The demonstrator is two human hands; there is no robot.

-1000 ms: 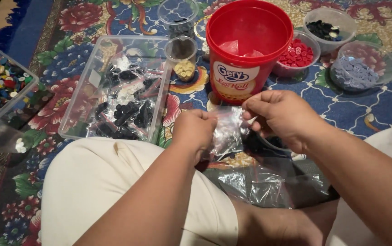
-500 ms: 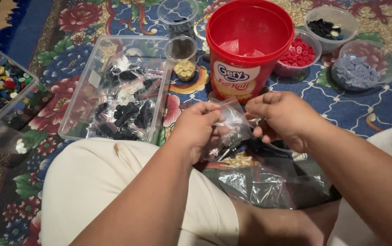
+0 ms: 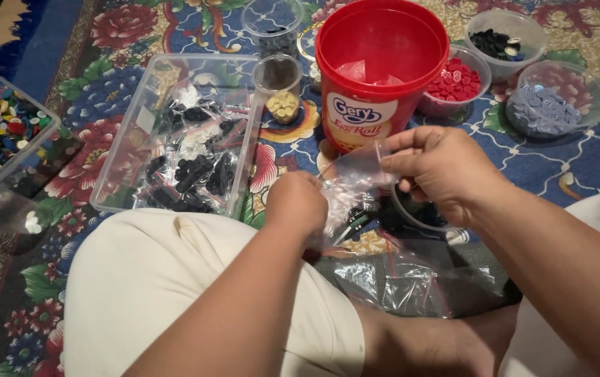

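Right-hand fingers (image 3: 401, 157) pressed together on the upper edge of a small clear zip bag (image 3: 352, 188), centre of frame; right hand (image 3: 443, 174) raised just in front of the red bucket (image 3: 377, 77). Left hand (image 3: 296, 206) curled at the bag's lower left side, fingertips hidden behind the knuckles, so exact grip not discernible, though apparently closed on the plastic. Bag held in the air between both hands, above a heap of further empty clear bags (image 3: 391, 279) lying on the floor between the legs. For a clean opening: keep one layer of the mouth pinched per hand, pull apart evenly, hold mouth upward, avoid tearing at the seal. Left of centre, a clear rectangular tub (image 3: 139, 139) of bagged dark and white buttons. Beside it, a small clear cup (image 3: 279, 87) with yellowish buttons. Upper right, three round clear bowls: red buttons (image 3: 453, 80), black buttons (image 3: 499, 42), pale blue-grey buttons (image 3: 544, 112). Far left edge, a tub of mixed coloured buttons (image 3: 0, 132). All resting on a floral carpet (image 3: 593, 160).
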